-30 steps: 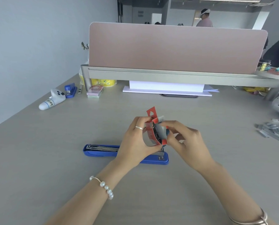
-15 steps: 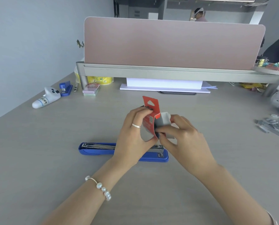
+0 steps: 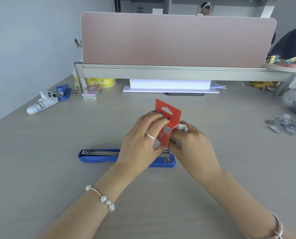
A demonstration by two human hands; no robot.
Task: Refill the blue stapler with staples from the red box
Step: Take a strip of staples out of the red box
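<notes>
Gripping the red box [image 3: 168,121] with both hands, above the counter [image 3: 40,161]: left hand [image 3: 140,140] wrapping the thin glossy cardboard from the left, fingertips pressing on its printed face beside a small square code; right hand [image 3: 192,142] pinching the right side, where a pale inner flap or sleeve is showing. Standing roughly upright, long axis near vertical, flat hang tab with its cut-out hole pointing up and away. Hiding any staples inside, so cannot tell whether any are out.

Lying just beneath and touching neither hand visibly, the blue stapler [image 3: 99,156]: smooth plastic body, flipped open, shiny metal staple channel facing up, long axis running left to right across the counter, middle covered by the left hand.

Wearing a plain band on a left finger and a pearl bracelet [image 3: 106,200] on the left wrist.

Resting well apart at the right edge, a loose heap of grey metal staple strips [image 3: 285,125].
</notes>
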